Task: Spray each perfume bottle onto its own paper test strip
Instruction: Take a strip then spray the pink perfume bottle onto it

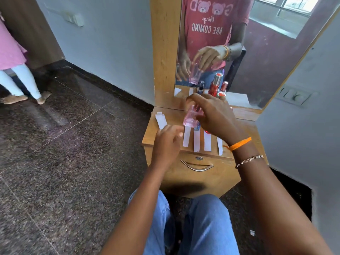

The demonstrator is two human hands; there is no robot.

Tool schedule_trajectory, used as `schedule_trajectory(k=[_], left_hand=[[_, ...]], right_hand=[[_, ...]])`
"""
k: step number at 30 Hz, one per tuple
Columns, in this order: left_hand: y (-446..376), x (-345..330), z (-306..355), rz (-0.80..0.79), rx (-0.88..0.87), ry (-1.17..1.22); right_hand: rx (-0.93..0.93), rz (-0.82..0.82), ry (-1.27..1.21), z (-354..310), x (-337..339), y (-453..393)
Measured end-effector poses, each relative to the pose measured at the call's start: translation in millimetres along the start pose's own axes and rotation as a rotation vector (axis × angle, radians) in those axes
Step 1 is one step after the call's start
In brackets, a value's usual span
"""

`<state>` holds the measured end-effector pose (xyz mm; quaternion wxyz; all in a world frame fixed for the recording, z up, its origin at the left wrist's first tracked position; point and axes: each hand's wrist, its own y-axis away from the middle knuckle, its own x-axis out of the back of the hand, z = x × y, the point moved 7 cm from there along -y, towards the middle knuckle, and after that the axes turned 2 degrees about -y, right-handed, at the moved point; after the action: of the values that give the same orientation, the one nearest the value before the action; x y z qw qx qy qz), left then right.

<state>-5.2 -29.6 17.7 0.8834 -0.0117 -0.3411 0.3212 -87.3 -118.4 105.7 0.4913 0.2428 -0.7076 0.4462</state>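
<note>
The right hand (pixel 211 115) holds a clear pink glass perfume bottle (pixel 191 117) above the wooden bench (pixel 244 133). The left hand (pixel 168 142), fingers loose, rests near white paper strips (pixel 196 141) lying in a row.

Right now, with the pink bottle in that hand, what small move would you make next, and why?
Probably tip the pink bottle, held in the right hand, toward the paper strip just below it and press the sprayer. The left hand hovers beside that strip, holding nothing.

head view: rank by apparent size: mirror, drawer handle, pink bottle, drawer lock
1. mirror
2. drawer handle
3. pink bottle, partly hidden by the right hand, so its rank against the handle is unsure
4. drawer lock
</note>
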Motion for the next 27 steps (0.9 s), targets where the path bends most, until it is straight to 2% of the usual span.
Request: schedule_trajectory(k=[4,8,13,27], left_hand=[[1.2,-30.0,-10.4,-0.155,-0.060,-0.279],[3.3,-44.3,-16.1,-0.195,-0.111,-0.408],[3.5,-47.1,-21.0,-0.185,-0.094,-0.421],[6.9,-46.7,-19.7,-0.193,-0.065,-0.400]], right_hand=[[0.006,-0.082,0.217,3.2,-9.4,-30.1],[0.028,-0.167,0.302,0.9,-22.2,-45.9],[0.064,-0.230,0.368,0.9,-37.7,-53.0],[0.095,-0.237,0.453,1.7,-52.8,-61.9]])
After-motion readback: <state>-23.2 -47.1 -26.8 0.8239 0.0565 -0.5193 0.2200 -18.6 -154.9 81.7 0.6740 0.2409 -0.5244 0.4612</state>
